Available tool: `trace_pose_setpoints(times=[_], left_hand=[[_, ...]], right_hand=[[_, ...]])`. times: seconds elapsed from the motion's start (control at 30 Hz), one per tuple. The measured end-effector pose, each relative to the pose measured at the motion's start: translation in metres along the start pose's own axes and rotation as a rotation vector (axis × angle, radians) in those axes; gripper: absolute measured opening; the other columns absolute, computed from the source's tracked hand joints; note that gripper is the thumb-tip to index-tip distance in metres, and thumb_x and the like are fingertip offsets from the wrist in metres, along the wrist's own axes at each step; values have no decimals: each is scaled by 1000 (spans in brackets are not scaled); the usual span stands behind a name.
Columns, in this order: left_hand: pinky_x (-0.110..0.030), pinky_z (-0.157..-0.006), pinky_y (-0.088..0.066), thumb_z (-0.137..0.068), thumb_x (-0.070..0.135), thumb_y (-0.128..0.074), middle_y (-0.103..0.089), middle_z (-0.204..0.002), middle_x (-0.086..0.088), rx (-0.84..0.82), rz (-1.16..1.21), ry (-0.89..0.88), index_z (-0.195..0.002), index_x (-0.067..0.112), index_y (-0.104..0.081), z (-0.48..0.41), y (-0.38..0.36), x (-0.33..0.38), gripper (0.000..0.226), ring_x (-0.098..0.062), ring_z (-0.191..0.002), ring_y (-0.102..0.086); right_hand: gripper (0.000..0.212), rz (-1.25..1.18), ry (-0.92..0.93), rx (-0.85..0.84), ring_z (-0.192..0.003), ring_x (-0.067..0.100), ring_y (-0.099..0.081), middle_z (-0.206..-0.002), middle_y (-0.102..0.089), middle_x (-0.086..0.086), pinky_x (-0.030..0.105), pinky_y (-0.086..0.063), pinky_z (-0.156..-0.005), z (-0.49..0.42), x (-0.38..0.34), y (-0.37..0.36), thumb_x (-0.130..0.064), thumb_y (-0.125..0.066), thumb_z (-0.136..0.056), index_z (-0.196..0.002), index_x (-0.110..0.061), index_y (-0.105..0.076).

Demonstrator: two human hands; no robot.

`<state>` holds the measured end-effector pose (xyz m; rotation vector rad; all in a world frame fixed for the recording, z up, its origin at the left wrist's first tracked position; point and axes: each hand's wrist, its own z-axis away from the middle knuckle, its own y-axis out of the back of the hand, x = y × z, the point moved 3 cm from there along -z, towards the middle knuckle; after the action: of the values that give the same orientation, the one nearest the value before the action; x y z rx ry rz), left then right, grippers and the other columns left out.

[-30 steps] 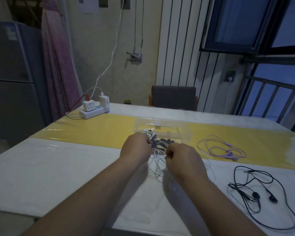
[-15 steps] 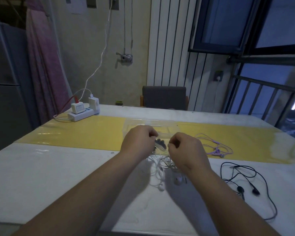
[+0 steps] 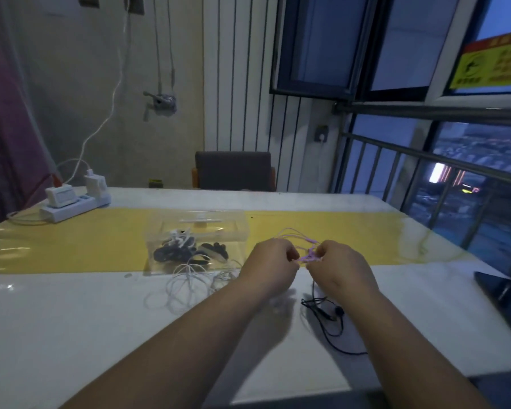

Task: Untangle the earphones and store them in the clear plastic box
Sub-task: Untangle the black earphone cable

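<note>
Left hand (image 3: 267,265), right hand (image 3: 341,268) pinch one purple cord (image 3: 308,257), apparently tangled.

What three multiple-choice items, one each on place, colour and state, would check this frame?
1. Where is the power strip? A) far left of the table B) on the chair C) inside the box
2. What colour are the earphones being held? A) black B) purple C) white
3. How are the hands? A) both flat B) one idle C) both pinching the cord
1 A: it sits at the far-left corner. 2 B: a purple cord runs between the hands. 3 C: left hand and right hand each pinch it.
</note>
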<state>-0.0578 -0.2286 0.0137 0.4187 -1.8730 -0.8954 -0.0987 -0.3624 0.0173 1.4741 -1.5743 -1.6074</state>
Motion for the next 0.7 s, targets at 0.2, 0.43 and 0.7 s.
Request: trace_pose_setpoints(times=[0.2, 0.43, 0.7], left_hand=[[-31, -86, -47, -85, 37, -65, -66, -117, -5, -188, -154, 56, -110, 19, -67, 2, -37, 14, 30, -23, -108, -60], [-30, -72, -47, -73, 35, -72, -59, -101, -4, -320, -303, 34, -100, 16, -58, 10, -58, 22, 36, -23, -89, -56], [-34, -62, -42, -76, 3, -57, -62, -92, -5, -180, 27, 71, -92, 19, -48, 15, -48, 12, 24, -24, -83, -58]], right_hand=[[54, 213, -259, -197, -119, 32, -46, -128, -48, 6, 40, -40, -88, 5, 49, 2, -55, -53, -83, -125, -21, -47], [49, 22, -298, -260, -101, 29, -58, -114, -59, 10, 29, -42, -68, -1, 61, -12, -42, -62, -78, -114, -11, -52], [28, -248, -189, -117, -60, 30, -54, -56, -46, 8, 31, -48, -53, -11, 47, -10, -14, -55, -83, -58, -8, -45]])
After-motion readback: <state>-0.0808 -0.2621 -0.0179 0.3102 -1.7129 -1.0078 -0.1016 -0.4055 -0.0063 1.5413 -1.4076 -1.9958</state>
